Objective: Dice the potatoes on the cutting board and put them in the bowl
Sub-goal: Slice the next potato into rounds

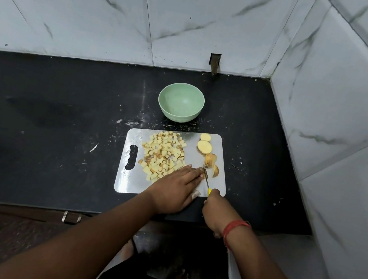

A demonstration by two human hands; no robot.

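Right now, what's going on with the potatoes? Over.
Left hand flat on board. Right hand grips knife. Dice pile waiting; bowl empty.

Pale green bowl (181, 102), black counter (67, 107), yellow-handled knife (206, 182)

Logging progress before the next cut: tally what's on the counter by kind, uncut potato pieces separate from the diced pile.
Pale green round bowl, empty: 1
Silver rectangular cutting board: 1
Yellow-handled knife, in the right hand: 1
Undiced potato pieces: 4
Pile of small potato cubes: 1, cubes too many to count
Total: 8
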